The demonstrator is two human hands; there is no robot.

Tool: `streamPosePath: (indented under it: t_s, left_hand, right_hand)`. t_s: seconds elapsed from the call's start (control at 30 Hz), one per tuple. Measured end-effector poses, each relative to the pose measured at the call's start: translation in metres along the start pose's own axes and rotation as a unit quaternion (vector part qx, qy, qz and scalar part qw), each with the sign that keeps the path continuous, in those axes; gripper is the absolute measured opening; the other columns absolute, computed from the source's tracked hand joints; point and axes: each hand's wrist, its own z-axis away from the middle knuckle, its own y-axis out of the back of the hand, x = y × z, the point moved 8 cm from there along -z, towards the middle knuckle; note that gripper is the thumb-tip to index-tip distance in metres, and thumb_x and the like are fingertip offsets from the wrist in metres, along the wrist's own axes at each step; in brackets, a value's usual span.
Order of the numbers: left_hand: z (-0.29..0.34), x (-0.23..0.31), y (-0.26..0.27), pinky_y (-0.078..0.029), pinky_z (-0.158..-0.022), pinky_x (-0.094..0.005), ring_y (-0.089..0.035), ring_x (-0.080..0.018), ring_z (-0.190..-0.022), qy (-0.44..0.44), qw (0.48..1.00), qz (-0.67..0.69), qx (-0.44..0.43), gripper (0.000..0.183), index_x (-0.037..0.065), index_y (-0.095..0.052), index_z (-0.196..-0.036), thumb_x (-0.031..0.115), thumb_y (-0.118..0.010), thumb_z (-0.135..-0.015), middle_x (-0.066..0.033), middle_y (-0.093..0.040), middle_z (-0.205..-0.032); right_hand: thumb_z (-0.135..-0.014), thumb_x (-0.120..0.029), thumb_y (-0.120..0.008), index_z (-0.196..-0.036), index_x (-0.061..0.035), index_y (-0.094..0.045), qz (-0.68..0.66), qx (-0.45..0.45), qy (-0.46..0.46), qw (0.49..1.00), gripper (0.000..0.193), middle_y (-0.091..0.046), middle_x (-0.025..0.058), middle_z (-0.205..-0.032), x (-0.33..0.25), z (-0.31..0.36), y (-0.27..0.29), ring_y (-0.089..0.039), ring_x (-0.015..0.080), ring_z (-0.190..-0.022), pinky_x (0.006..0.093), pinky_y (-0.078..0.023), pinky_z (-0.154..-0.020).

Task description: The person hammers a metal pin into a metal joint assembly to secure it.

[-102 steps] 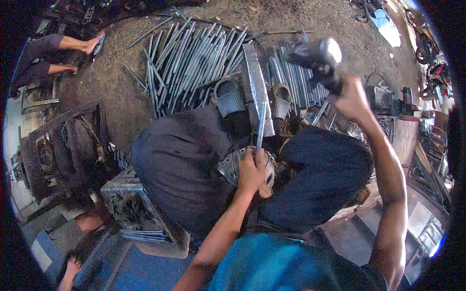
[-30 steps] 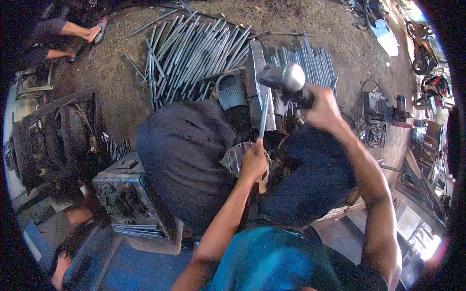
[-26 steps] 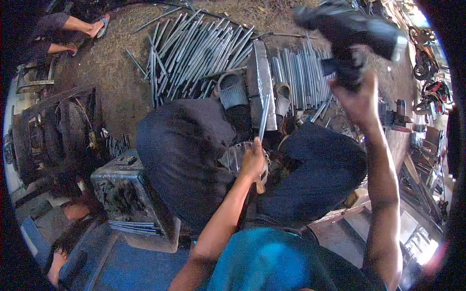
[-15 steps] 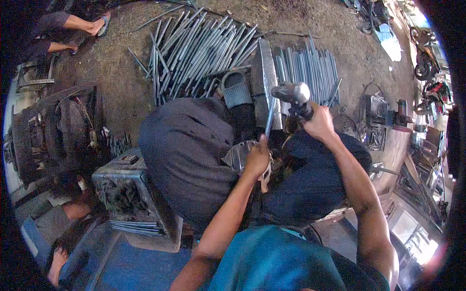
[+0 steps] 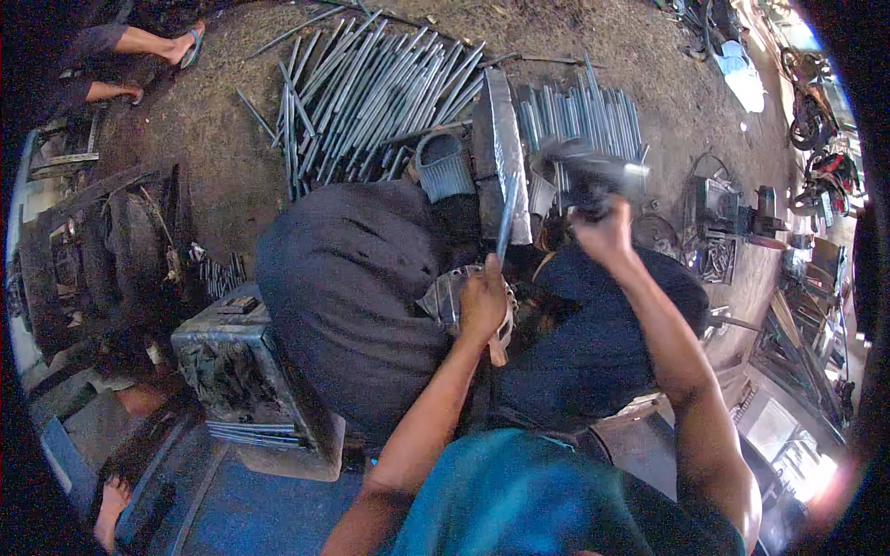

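Observation:
My left hand (image 5: 485,298) is closed round the near end of a slim metal rod (image 5: 507,218), which slants away from me over a long steel block (image 5: 492,139) between my knees. A pale, slatted object (image 5: 443,295) lies by that hand, partly hidden by it. My right hand (image 5: 605,230) grips the handle of a hammer (image 5: 598,171), raised right of the block. The hammer's head is smeared by motion and stands apart from the rod.
Beyond the block lie a large heap of metal rods (image 5: 371,102) and a smaller pile (image 5: 584,120) to its right. At my left stands a worn box-like stand (image 5: 232,324). A machine (image 5: 728,208) sits at right. Another person's foot (image 5: 190,44) shows far left.
The hammer has moved right, its head turning away from the rod and blurring. My left hand still holds the rod in about the same place. The whole view has shifted slightly.

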Motion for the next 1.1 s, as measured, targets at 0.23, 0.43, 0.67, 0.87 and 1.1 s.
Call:
streamPosePath:
  t_s: [0.23, 0.43, 0.67, 0.87, 1.1]
  left_hand:
    - [0.007, -0.017, -0.003, -0.042, -0.071, -0.0527, -0.058, -0.0477, -0.077, -0.143, 0.985, -0.072, 0.071, 0.071, -0.007, -0.06, -0.074, 0.052, -0.028, -0.097, -0.0275, -0.06, -0.073]
    - [0.006, -0.013, 0.004, -0.04, -0.068, -0.0544, -0.057, -0.0485, -0.076, 0.012, 0.999, -0.027, -0.013, 0.073, -0.008, -0.058, -0.069, 0.054, -0.029, -0.096, -0.0306, -0.058, -0.071]
    - [0.001, -0.02, -0.004, -0.041, -0.074, -0.0551, -0.058, -0.0513, -0.083, 0.023, 0.998, -0.047, -0.047, 0.079, -0.007, -0.061, -0.072, 0.06, -0.025, -0.094, -0.034, -0.058, -0.076]
    - [0.018, 0.004, 0.008, -0.042, -0.073, -0.0518, -0.06, -0.0465, -0.08, -0.003, 0.998, -0.054, -0.021, 0.084, -0.008, -0.06, -0.077, 0.067, -0.026, -0.091, -0.0308, -0.06, -0.076]
    - [0.092, 0.081, 0.033, -0.031, -0.046, -0.0231, -0.038, -0.0052, -0.05, -0.188, 0.945, 0.221, -0.148, 0.032, 0.007, -0.05, -0.078, 0.033, -0.05, -0.097, 0.0035, -0.045, -0.062]
  right_hand:
    - [-0.063, -0.013, -0.071, -0.09, 0.0023, -0.062, 0.072, -0.076, 0.025, 0.994, 0.033, -0.064, 0.0116, -0.072, -0.088, -0.056, 0.055, -0.061, 0.0195, -0.066, 0.0361, -0.051, -0.067]
    - [-0.078, -0.013, -0.069, -0.089, -0.0056, -0.06, -0.172, 0.042, 0.077, 0.981, 0.016, -0.061, 0.0032, -0.079, -0.138, -0.076, 0.114, -0.055, 0.0095, -0.062, 0.0215, -0.043, -0.055]
    - [-0.063, -0.012, -0.064, -0.085, 0.0071, -0.058, 0.18, -0.151, -0.144, 0.961, 0.029, -0.062, 0.0287, -0.075, 0.007, 0.011, -0.029, -0.063, 0.0424, -0.078, 0.0477, -0.049, -0.071]
    - [-0.065, -0.011, -0.066, -0.062, 0.0052, -0.06, -0.108, -0.173, -0.261, 0.943, 0.018, -0.061, 0.0115, -0.056, 0.02, 0.029, -0.036, -0.058, 0.0172, -0.045, 0.0329, -0.046, -0.045]
    - [-0.066, -0.005, -0.066, -0.073, -0.0008, -0.057, -0.392, -0.149, -0.368, 0.83, 0.012, -0.057, 0.0053, -0.062, -0.048, 0.086, -0.039, -0.055, 0.0154, -0.051, 0.0306, -0.044, -0.047]
